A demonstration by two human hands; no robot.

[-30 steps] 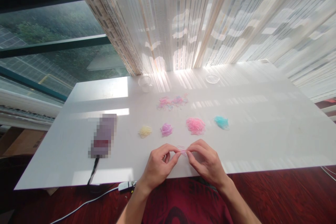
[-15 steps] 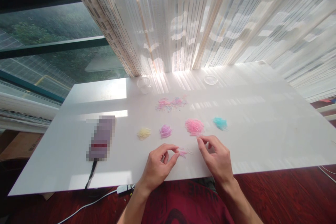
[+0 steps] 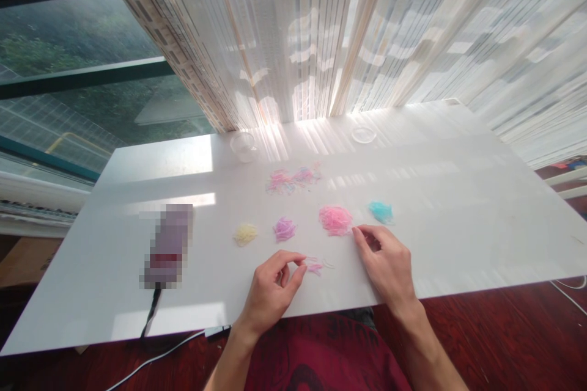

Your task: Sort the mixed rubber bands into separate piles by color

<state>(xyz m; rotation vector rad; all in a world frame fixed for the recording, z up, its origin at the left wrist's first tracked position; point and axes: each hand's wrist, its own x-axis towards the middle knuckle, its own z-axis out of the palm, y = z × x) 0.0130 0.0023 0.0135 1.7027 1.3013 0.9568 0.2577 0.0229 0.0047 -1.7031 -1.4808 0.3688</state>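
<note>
My left hand (image 3: 276, 284) is curled with thumb and index tips close in a pinch. Its fingertips border a few pink-purple strands (image 3: 314, 268), thin like tiny rubber bands; anything between the tips is too small to tell. My right hand (image 3: 387, 256) pinches thumb to index finger beside the lower right edge of a pink pile (image 3: 335, 220); what it grips, if anything, is hidden. Behind that hand lies a turquoise pile (image 3: 380, 212). A purple pile (image 3: 285, 229) and a pale yellow pile (image 3: 245, 234) sit further left. Mixed-colour strands (image 3: 292, 178) are scattered behind.
A clear plastic cup (image 3: 243, 146) and a clear round lid (image 3: 364, 134) stand at the back of the white table (image 3: 458, 214). A blurred purplish object (image 3: 169, 244) with a black strap lies at left. Sheer curtains (image 3: 293, 36) hang behind the table.
My right hand has shifted right, from the front of the pink pile to its right side. My left hand stays by the small strands, slightly further left in view. The whole view has shifted a little.
</note>
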